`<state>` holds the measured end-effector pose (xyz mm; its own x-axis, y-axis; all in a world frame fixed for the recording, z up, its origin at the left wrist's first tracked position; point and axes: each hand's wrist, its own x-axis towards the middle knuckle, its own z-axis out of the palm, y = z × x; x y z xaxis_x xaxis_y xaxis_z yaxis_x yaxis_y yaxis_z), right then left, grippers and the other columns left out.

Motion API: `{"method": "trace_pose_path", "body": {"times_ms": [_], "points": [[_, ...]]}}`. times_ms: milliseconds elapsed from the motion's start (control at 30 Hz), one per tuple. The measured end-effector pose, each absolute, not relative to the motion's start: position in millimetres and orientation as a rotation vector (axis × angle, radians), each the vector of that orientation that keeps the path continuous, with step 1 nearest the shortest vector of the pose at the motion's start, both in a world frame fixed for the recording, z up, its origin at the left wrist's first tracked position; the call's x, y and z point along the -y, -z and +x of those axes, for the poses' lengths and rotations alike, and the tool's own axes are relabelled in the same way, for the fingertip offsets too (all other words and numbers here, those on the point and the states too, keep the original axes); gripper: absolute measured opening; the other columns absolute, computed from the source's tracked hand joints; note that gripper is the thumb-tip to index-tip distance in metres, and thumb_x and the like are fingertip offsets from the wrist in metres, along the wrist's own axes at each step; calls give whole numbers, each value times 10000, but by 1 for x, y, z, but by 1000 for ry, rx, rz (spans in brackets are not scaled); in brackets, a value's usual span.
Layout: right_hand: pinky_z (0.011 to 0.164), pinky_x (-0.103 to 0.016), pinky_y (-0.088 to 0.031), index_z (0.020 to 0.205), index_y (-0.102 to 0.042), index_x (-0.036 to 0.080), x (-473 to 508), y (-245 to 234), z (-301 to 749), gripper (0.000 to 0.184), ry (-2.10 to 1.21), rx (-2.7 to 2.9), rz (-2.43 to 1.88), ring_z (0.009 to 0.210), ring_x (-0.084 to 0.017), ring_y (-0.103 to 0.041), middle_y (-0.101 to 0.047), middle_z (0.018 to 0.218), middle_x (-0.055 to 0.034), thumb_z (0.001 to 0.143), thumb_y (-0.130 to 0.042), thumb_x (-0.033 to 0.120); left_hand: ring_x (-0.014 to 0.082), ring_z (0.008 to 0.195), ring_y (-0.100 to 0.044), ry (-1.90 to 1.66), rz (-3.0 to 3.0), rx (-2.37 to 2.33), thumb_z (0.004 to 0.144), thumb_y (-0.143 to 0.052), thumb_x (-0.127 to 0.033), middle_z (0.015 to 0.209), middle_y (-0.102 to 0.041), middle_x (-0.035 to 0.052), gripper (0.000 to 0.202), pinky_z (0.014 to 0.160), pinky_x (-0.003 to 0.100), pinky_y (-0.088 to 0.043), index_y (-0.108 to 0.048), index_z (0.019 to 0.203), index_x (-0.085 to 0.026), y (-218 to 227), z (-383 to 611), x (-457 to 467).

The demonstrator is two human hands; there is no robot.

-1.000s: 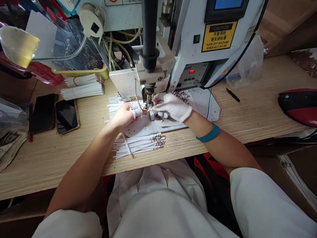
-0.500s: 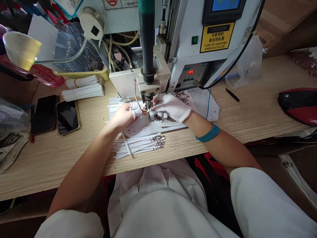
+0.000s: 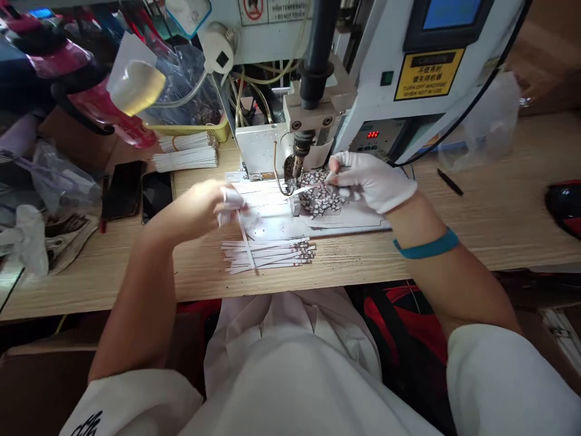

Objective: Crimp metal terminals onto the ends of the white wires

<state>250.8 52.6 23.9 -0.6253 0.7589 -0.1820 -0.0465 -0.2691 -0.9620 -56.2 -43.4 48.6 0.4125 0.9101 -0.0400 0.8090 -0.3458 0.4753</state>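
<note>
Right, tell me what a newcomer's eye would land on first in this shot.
The tall white machine fills the top right, with a yellow caution label and a red digital readout on its front. Below it, the white-gloved right hand and the bare left hand, its fingertips capped in white, reach over a speckled white sheet. A loose stack of white strips lies on the wooden bench nearest the person.
</note>
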Motion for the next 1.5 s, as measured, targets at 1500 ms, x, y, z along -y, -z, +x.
{"method": "trace_pose_path", "body": {"times_ms": [1500], "points": [[337, -147, -376, 854, -549, 135, -47, 6, 212, 125, -1997, 1509, -938, 481, -74, -541, -560, 617, 6, 777, -624, 71, 102, 549, -470, -643, 1413, -1432, 657, -705, -392, 673, -634, 22, 281, 492, 207, -319, -706, 720, -119, 1, -11, 6]]}}
